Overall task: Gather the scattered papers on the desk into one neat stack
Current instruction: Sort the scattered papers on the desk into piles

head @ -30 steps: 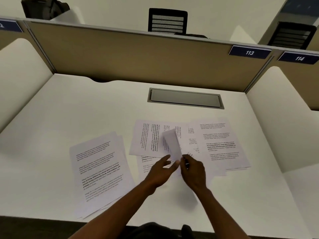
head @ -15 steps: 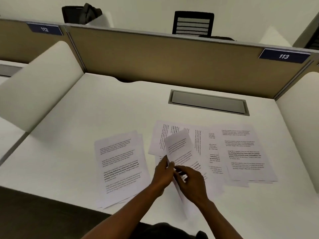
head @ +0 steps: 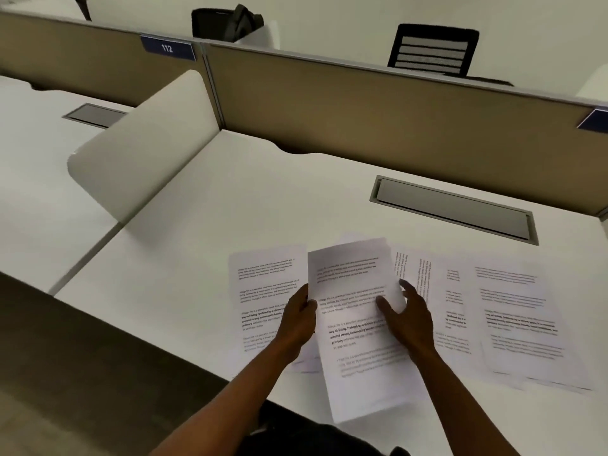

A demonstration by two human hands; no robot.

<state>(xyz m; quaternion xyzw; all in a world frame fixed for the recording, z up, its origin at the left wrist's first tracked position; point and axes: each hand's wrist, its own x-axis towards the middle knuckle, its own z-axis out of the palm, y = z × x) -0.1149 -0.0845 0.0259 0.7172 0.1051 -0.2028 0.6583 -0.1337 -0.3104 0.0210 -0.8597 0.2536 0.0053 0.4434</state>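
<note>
A printed sheet point(head: 353, 327) is lifted above the white desk point(head: 230, 205), text facing me. My left hand point(head: 297, 319) grips its left edge. My right hand point(head: 404, 315) is at its right edge, thumb on top of the page and fingers spread behind it. Under the sheet's left side lies a small pile of printed papers point(head: 263, 291). To the right, more papers point(head: 427, 291) are strewn at angles, and a loose pile point(head: 523, 317) lies furthest right.
A grey cable hatch point(head: 454, 209) is set into the desk behind the papers. A tan partition point(head: 362, 103) closes the back, and a white rounded divider point(head: 144, 149) stands on the left. The desk's front edge runs just below my forearms.
The sheet has swung from a tilted, partly curled pose to facing me almost flat and now hangs over the left pile. My right hand opened out along its right edge. The camera turned left.
</note>
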